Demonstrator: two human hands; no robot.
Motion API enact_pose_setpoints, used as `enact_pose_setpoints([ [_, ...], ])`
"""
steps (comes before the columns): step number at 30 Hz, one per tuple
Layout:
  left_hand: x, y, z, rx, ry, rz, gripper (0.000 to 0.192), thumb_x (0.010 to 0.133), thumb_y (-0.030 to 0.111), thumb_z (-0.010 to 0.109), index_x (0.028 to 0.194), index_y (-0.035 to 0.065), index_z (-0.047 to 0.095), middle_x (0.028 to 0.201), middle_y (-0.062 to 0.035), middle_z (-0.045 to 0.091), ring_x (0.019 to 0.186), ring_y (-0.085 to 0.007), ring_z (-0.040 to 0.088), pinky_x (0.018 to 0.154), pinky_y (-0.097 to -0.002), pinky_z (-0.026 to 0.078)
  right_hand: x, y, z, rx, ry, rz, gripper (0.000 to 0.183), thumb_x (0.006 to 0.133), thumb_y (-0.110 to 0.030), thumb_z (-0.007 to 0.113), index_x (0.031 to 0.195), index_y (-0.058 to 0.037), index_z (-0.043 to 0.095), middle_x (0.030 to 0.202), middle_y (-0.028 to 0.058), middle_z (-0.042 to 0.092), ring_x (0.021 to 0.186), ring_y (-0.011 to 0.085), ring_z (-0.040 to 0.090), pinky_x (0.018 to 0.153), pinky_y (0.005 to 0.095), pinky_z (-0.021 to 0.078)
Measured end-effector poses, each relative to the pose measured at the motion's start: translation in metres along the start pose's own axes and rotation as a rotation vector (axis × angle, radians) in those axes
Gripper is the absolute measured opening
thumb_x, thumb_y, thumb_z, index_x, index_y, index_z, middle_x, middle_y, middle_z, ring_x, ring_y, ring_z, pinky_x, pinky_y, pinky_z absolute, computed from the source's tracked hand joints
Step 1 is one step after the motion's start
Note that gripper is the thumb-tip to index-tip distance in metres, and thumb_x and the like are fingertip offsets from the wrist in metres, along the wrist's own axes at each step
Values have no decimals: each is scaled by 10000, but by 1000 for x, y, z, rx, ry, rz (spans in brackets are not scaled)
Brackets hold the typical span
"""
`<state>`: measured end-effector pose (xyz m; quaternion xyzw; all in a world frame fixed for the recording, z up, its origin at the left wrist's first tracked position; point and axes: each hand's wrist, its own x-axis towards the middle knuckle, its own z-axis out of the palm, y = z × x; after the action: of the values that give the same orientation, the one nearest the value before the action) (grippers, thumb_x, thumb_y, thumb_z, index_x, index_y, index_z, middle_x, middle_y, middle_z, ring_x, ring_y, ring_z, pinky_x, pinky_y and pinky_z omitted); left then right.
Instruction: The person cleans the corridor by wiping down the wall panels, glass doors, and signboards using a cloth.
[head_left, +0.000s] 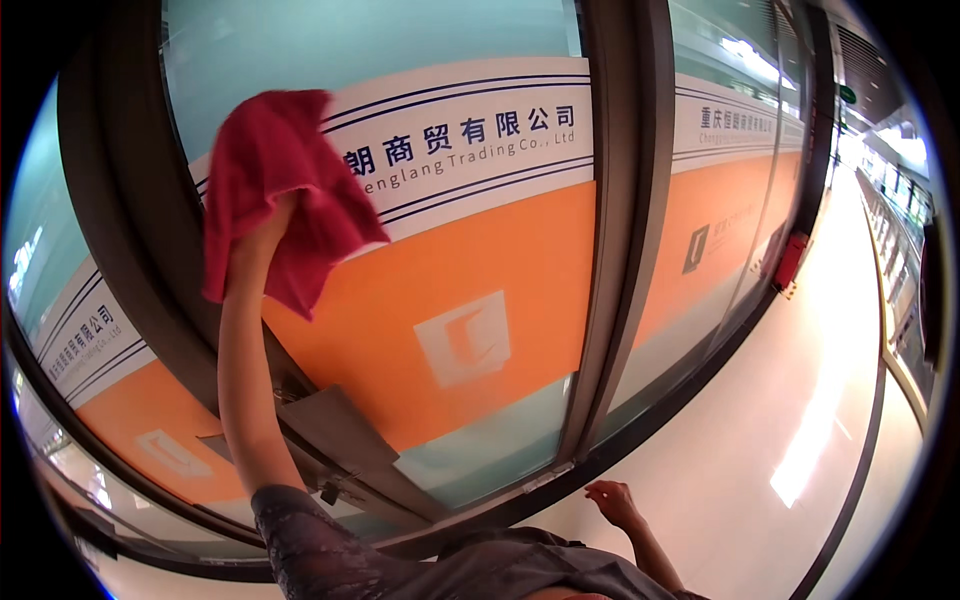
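Note:
My left hand (270, 217) is raised against a glass door panel (375, 30), mostly hidden under a red cloth (300, 165) that drapes over it and hangs down past the wrist. The cloth lies over the left part of a white printed band (480, 135) with dark blue lines and writing. Below that band is an orange film (360, 330) with a pale logo patch (465, 337). Low by my body, over the floor, hangs my right hand (611, 499), its fingers loosely bent, touching nothing that I can see.
A dark metal frame post (630, 187) separates this panel from another banded glass panel (735, 172) at the right. Door hardware with a chain or latch (337, 487) sits low at the left. A glossy pale floor (720, 450), a red box (791, 259) and a railing (885, 247) lie right.

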<state>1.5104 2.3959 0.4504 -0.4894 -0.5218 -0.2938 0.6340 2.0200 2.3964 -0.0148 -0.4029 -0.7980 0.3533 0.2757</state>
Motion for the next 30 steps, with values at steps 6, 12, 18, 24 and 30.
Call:
enact_pose_setpoints([
  [6,-16,-16,24,-161,17,-519,340,935,297,419,1189,77,474,1080,-103,596,980,-310,573,854,-387,430,-13,60,-51,78,6,111,140,825,-31,532,880,4,656,751,107,685,704,194,674,658,301,532],
  [12,100,91,104,555,435,-225,168,876,198,457,875,57,548,860,-132,585,923,-283,565,918,-425,419,8,70,-68,170,0,94,148,826,-22,537,889,12,668,744,101,685,711,174,674,652,282,530],
  [18,69,281,111,-501,-273,484,159,834,144,480,963,75,541,1268,-99,492,1186,-282,449,1038,-428,316,43,55,-56,186,-102,-62,150,824,-12,527,911,2,648,785,118,684,750,191,677,665,288,533],
  [24,85,215,74,-347,-427,474,177,853,164,438,958,105,568,1052,-110,604,987,-259,573,803,-373,474,56,80,-48,171,-210,-140,155,803,-8,552,924,-6,651,769,121,678,751,191,675,681,294,535],
  [30,109,22,8,495,232,-111,285,815,204,570,1067,72,548,1250,-132,498,1172,-331,430,956,-479,329,24,141,-63,229,-129,132,167,810,-2,519,890,25,663,744,116,683,686,169,670,637,276,532],
])
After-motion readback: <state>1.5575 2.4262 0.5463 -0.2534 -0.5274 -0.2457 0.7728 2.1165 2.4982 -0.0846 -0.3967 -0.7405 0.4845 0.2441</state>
